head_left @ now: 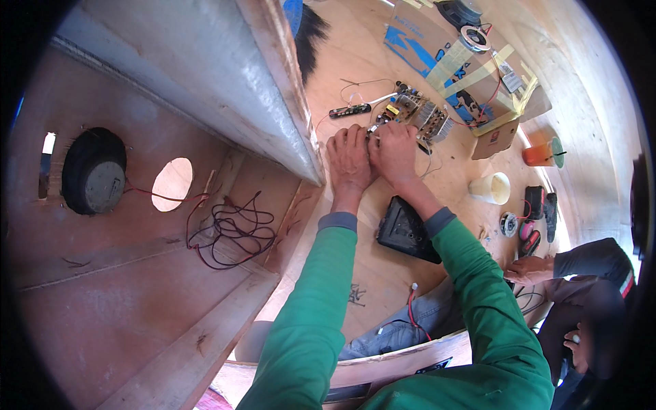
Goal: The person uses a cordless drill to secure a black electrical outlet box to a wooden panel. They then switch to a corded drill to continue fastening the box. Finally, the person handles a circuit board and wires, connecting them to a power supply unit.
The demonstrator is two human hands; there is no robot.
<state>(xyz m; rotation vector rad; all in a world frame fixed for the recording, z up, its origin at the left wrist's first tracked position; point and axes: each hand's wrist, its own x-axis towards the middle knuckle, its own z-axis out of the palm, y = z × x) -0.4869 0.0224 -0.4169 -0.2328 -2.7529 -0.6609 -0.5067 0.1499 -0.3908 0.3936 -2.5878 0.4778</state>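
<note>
My left hand (348,158) and my right hand (396,154) meet over the wooden board, fingertips bent and pressed together. A small whitish bit shows between them, but the fingers cover what they pinch. Just beyond lies a bare circuit board (427,116) with heat sinks and many components, close against my right fingers. A narrow black strip module (350,111) with thin wires rests past my left fingers. Nearer to me, beside my right wrist, sits a black plastic case (403,229).
On the left stands a wooden cabinet with a round black speaker (96,172) and tangled dark red wire (240,231). A taped cardboard box (444,58), orange drink cup (540,154) and cream-coloured cup (489,188) stand right. Another person's hand (531,270) is near small tools.
</note>
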